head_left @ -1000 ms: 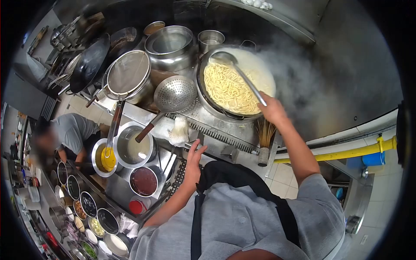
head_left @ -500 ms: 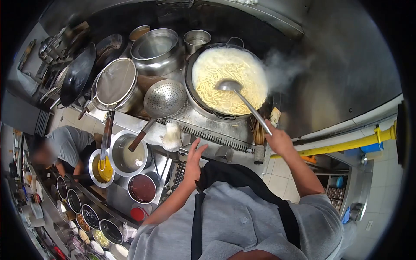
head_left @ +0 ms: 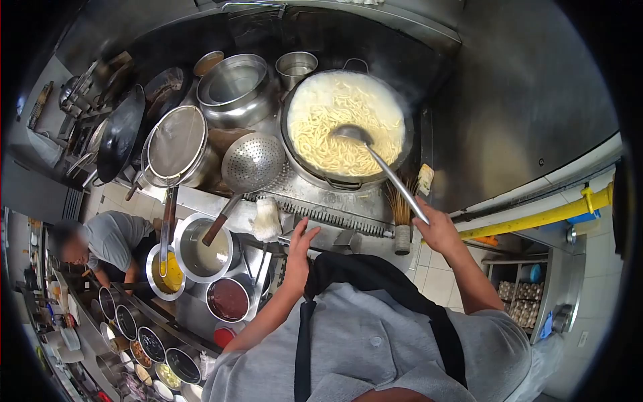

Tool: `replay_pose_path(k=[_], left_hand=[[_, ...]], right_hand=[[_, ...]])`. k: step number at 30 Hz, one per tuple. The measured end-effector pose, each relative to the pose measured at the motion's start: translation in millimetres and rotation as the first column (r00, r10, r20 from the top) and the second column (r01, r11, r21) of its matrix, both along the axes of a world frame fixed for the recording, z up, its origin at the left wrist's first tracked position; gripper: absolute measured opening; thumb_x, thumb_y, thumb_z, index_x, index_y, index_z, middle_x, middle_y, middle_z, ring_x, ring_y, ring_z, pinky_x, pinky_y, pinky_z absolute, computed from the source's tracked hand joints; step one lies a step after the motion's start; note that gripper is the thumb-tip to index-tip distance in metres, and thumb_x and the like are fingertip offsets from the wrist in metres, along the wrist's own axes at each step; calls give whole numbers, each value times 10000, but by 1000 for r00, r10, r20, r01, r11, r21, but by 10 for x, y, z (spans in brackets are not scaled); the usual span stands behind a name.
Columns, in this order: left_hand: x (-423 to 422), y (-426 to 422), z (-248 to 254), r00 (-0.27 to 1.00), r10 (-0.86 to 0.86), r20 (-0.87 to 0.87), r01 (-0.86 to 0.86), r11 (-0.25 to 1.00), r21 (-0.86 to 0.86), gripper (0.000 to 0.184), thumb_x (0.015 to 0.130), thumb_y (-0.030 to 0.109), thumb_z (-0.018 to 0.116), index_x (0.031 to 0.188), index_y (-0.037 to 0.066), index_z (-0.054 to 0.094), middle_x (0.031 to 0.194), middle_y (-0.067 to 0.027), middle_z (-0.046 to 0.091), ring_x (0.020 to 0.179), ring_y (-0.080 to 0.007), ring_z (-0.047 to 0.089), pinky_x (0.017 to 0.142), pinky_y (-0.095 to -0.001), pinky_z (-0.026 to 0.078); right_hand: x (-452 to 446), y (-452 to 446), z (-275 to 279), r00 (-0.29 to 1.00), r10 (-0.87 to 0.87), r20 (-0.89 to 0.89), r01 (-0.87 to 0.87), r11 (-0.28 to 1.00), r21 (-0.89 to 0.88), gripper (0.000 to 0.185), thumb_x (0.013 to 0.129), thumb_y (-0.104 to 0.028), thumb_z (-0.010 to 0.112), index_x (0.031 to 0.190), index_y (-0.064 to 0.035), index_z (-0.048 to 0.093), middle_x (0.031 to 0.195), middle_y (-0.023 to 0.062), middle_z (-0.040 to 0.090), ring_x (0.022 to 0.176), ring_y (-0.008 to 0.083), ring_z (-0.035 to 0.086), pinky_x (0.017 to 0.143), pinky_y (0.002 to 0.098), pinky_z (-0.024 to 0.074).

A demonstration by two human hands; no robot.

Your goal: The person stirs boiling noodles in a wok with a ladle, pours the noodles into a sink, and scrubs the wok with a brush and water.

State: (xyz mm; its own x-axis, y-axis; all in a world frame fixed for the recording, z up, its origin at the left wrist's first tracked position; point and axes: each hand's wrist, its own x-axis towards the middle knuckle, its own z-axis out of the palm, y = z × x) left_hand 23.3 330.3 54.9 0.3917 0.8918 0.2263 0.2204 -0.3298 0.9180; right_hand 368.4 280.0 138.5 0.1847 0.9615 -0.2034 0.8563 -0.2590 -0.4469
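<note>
My right hand (head_left: 437,229) is closed around the handle of a long metal ladle (head_left: 395,175). The ladle's bowl rests among thick yellow noodles (head_left: 325,137) in pale, foamy liquid. They fill a large wok (head_left: 289,151) on the stove. My left hand (head_left: 301,249) holds nothing; its fingers are apart near the stove's front edge, beside a white cloth-like bundle (head_left: 266,220). A perforated skimmer (head_left: 253,163) lies left of the wok, its wooden handle over a pot of cloudy liquid (head_left: 206,251).
A bamboo brush (head_left: 402,228) stands right of the wok. Farther left are a mesh strainer (head_left: 177,142), a large lidded-looking pot (head_left: 236,100) and a dark wok (head_left: 120,134). A co-worker (head_left: 117,241) bends over several ingredient containers (head_left: 151,345). Egg trays (head_left: 524,305) sit on a shelf at right.
The ladle and my right hand have shifted slightly toward me and right. Less steam shows beside the wok. The whole view has shifted a little.
</note>
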Motion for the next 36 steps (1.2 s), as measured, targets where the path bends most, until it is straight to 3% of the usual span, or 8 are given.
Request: replay_pose_path(k=[7, 10, 12, 15, 19, 25, 29, 36], left_hand=[[-2, -11, 75, 999, 23, -28, -24, 1000, -17, 610, 733, 156, 734, 1295, 71, 513, 1474, -206, 312, 1374, -369, 311, 1111, -412, 283], [-2, -5, 74, 999, 40, -14, -40, 999, -16, 613, 728, 160, 738, 1294, 76, 517, 1476, -201, 310, 1375, -366, 311, 1111, -409, 282], [-24, -16, 60, 999, 45, 23, -45, 999, -15, 614, 726, 163, 740, 1293, 79, 519, 1477, -199, 310, 1373, -367, 312, 1110, -407, 281], [-57, -94, 60, 994, 98, -43, -98, 995, -9, 594, 738, 128, 726, 1293, 80, 520, 1478, -196, 307, 1368, -364, 318, 1103, -400, 283], [-80, -127, -12, 994, 110, -4, -110, 993, -51, 603, 731, 131, 735, 1294, 88, 525, 1476, -195, 313, 1362, -359, 324, 1094, -398, 286], [-147, -175, -17, 991, 133, -12, -133, 990, -39, 627, 714, 146, 755, 1295, 93, 525, 1471, -197, 321, 1362, -363, 324, 1091, -410, 291], [-158, -171, 18, 989, 142, -26, -144, 988, -52, 621, 715, 135, 751, 1291, 89, 524, 1468, -202, 322, 1361, -369, 324, 1090, -417, 295], [-126, -138, -25, 996, 91, -13, -92, 995, -40, 625, 711, 139, 756, 1288, 82, 524, 1466, -207, 323, 1357, -372, 329, 1089, -417, 298]], right_hand=[[-20, 274, -336, 989, -135, 61, 143, 974, -175, 575, 854, -194, 593, 1398, -117, 424, 1204, 241, 576, 1052, 422, 576, 922, 464, 460], [117, 368, -431, 992, -8, -126, 26, 989, 147, 593, 861, -191, 616, 1405, -76, 410, 1114, 216, 645, 999, 365, 635, 888, 415, 487], [175, 340, -407, 887, -74, -455, 167, 972, 166, 509, 889, -147, 601, 1382, -132, 478, 700, 64, 617, 515, 158, 564, 467, 295, 469], [122, 496, 119, 641, -393, -659, 426, 896, -121, 475, 911, -110, 571, 1377, -106, 481, 626, -4, 494, 408, 80, 423, 348, 243, 339], [334, 988, -24, 828, -326, -455, 398, 915, 69, 527, 856, -159, 621, 1340, 2, 486, 789, 114, 639, 658, 184, 616, 622, 314, 517], [194, 1203, -404, 881, -243, -406, 318, 939, 127, 568, 828, -168, 630, 1315, 77, 468, 1175, 274, 601, 1096, 288, 585, 971, 315, 415], [-160, 736, 288, 697, -310, -647, 285, 947, -146, 586, 875, -77, 597, 1428, -120, 408, 600, -14, 448, 417, 88, 413, 364, 265, 355], [-180, 659, 135, 734, -378, -564, 430, 902, -44, 556, 888, -109, 592, 1410, -56, 411, 637, 6, 494, 439, 96, 435, 373, 272, 363]])
